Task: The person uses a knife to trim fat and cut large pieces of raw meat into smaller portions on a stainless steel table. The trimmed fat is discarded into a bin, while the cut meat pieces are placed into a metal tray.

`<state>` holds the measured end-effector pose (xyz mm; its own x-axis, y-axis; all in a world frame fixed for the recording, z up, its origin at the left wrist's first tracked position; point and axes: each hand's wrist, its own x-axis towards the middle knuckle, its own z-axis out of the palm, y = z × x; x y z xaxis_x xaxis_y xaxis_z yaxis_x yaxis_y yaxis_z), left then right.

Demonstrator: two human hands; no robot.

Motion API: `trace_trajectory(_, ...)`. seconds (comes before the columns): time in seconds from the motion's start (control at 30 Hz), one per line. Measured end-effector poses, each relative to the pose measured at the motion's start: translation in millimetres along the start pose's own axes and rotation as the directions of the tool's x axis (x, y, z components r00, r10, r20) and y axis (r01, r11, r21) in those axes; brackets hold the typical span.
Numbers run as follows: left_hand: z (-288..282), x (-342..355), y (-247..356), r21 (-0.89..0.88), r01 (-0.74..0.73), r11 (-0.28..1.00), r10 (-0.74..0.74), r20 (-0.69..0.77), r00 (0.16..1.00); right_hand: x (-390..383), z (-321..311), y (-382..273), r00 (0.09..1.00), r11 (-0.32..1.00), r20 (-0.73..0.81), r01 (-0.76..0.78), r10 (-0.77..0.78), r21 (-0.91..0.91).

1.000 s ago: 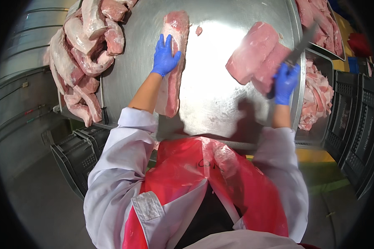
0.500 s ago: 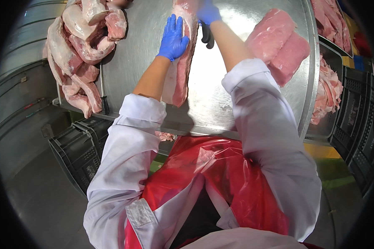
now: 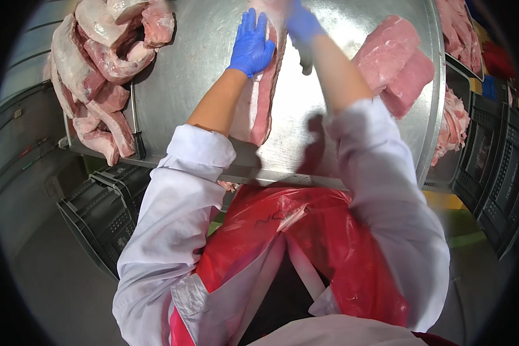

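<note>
A long strip of raw meat [image 3: 263, 106], pink with a pale fatty side, lies lengthwise on the metal work table [image 3: 196, 40]. My left hand [image 3: 252, 51], in a blue glove, presses flat on it with the fingers stretched out. Close by on the right, at the strip's far end, my blue-gloved right hand [image 3: 303, 22] is closed and smeared by motion. A dark knife handle [image 3: 306, 62] sticks out below that fist; its blade is hidden.
Several pale, fatty meat pieces [image 3: 98, 69] are heaped at the left, beside a thin metal rod with a dark handle [image 3: 138, 144]. Trimmed pink cuts [image 3: 395, 63] rest at the right. Beyond the table's edge are a tray of meat scraps [image 3: 451, 124] and dark crates [image 3: 490, 167].
My right hand has moved slightly right with the knife. The left hand stays flat on the meat strip. The whole view has shifted slightly.
</note>
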<state>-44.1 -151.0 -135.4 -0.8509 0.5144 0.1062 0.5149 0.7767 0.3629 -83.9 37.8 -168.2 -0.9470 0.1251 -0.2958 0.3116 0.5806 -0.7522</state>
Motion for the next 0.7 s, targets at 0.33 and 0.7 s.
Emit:
trace_trajectory(0.33,-3,3,-11,0.104,-0.118,0.988,0.123,-0.039,0.992,-47,7,-7,0.995,0.999,0.093,-0.036,0.034,0.026)
trace_trajectory(0.7,2,-15,-12,-0.132,-0.129,0.983,0.109,-0.150,0.983,-229,41,-13,0.968,0.907,0.243,-0.153,0.059,0.392)
